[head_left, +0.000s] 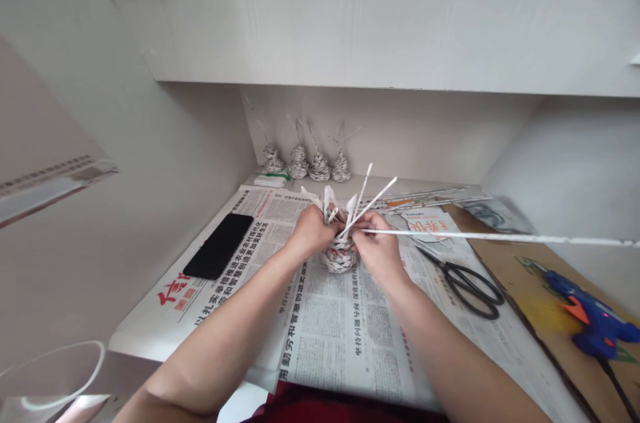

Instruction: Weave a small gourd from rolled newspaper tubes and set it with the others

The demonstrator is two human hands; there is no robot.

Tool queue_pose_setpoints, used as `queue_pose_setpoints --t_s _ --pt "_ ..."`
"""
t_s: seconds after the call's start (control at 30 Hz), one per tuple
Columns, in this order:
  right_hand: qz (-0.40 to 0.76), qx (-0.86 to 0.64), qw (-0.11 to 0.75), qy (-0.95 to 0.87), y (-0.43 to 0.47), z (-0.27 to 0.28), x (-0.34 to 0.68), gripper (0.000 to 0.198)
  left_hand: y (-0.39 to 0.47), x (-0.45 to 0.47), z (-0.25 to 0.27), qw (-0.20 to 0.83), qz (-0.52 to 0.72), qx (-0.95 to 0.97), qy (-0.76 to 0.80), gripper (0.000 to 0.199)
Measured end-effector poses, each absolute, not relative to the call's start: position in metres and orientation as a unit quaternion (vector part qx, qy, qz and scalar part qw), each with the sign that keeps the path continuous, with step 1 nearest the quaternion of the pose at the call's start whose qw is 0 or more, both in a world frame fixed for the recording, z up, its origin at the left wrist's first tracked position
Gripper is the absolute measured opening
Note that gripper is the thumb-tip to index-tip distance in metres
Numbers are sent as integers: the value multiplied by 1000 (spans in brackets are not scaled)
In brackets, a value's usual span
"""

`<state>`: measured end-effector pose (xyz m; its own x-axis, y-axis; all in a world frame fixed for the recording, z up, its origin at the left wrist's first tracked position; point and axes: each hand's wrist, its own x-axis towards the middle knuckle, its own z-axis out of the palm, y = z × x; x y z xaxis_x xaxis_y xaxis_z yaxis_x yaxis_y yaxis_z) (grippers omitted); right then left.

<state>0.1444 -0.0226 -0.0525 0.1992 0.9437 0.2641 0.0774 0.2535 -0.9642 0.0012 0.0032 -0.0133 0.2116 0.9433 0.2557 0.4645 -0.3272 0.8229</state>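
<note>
A small woven piece of rolled paper strips [341, 258] stands on the newspaper in front of me, with several paper ends sticking up from its top. My left hand [316, 230] is closed on its upper left side, fingers at the base of the upright strips. My right hand [374, 236] pinches a long white rolled paper strip [465, 235] at the right side of the weave. That strip runs out to the right past the picture's edge. Both hands partly hide the top of the piece.
Newspaper [345, 350] covers the desk. A black phone [219, 246] lies left. Black-handled scissors [467, 283] lie right, beside cardboard [530, 303] with a blue glue gun [593, 313]. Several finished woven gourd shapes [320, 168] stand along the back wall, under an overhanging cabinet [370, 23].
</note>
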Motion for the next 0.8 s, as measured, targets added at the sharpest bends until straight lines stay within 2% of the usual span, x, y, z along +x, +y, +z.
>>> queue_pose_setpoints --t_s 0.17,0.3,0.4,0.53,0.7,0.8 --pt "451 -549 566 -419 -23 -48 141 15 2 0 -12 292 411 710 491 12" --pt "530 -519 550 -382 -25 -41 138 21 2 0 -11 265 406 718 499 12" --pt "498 -484 602 -394 -26 -42 136 15 2 0 -11 242 392 724 514 13" --pt "435 -482 637 -416 -23 -52 135 18 -1 2 -10 227 369 733 524 14" --pt "344 -489 595 -538 -20 -55 143 18 -4 6 -10 169 360 752 525 21" --pt "338 -501 572 -554 -20 -52 146 18 -2 3 -9 208 370 739 524 17"
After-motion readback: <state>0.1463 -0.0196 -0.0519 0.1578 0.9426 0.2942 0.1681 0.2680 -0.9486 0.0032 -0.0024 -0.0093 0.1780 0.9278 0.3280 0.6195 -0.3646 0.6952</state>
